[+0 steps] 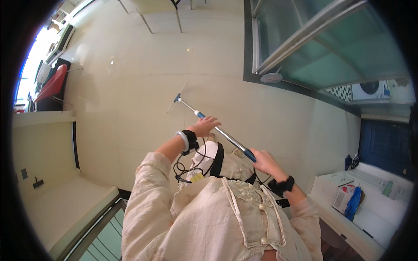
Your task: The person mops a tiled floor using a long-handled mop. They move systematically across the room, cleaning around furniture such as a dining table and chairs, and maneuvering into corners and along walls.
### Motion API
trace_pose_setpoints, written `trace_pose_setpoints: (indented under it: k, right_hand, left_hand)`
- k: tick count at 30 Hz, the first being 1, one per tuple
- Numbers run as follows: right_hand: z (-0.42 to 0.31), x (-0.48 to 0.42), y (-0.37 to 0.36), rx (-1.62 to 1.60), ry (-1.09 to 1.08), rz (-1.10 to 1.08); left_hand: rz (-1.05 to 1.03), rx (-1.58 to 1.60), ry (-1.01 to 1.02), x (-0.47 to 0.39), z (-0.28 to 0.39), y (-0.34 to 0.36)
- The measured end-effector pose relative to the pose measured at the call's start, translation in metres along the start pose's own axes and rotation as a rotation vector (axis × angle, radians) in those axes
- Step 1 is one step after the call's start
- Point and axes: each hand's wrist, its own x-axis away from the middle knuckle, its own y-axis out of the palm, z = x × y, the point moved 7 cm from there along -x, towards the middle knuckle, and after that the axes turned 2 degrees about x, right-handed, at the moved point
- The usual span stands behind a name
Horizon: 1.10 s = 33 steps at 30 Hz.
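A long-handled squeegee (228, 135) with a metal pole runs diagonally before me. Its thin, pale, wide blade with a blue centre joint lies at the far end, over the glossy tiled floor (140, 88). My left hand (204, 126) is on the pole near the blue collar, with fingers partly extended; how firmly it grips is unclear. At the near end, my right hand (265, 161) is closed around the blue grip. Black straps are on both wrists, and a pale bangle sits beside the left one. Dark cables hang near my lap.
A framed glass sliding door (313, 36) stands at upper right, a round disc (271, 77) near its corner. A red chair (55, 83) is at left, a pale chair (155, 6) at the top. A white cabinet (369, 225) at lower right holds a box and blue bag. A railing runs lower left.
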Motion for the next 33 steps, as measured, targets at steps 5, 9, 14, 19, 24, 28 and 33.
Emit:
trace_pose_setpoints:
  k: [5,9,14,19,24,28,33]
  right_hand:
    - [-0.071,-0.093,-0.003,-0.198,0.031,-0.186]
    - [-0.067,-0.098,0.017,-0.155,-0.116,-0.076]
    - [-0.015,-0.007,0.020,-0.235,0.012,-0.028]
    - [-0.012,0.111,-0.035,-0.115,0.410,-0.046]
    - [-0.029,0.130,-0.059,-0.152,0.456,0.091]
    - [-0.024,0.075,-0.056,-0.160,0.336,0.090]
    - [-0.049,-0.063,-0.026,-0.266,-0.007,0.165]
  left_hand:
    - [0.140,0.078,-0.214,-0.002,-0.025,0.024]
    - [0.021,0.107,-0.361,-0.021,-0.048,0.055]
    - [-0.389,-0.003,-0.034,-0.064,0.055,0.089]
    - [-0.513,0.282,0.455,-0.097,0.200,0.107]
    - [-0.384,0.193,0.567,-0.098,0.231,0.082]
    - [-0.182,0.152,0.385,-0.097,0.163,0.050]
    - [0.054,-0.003,-0.013,-0.068,0.004,0.017]
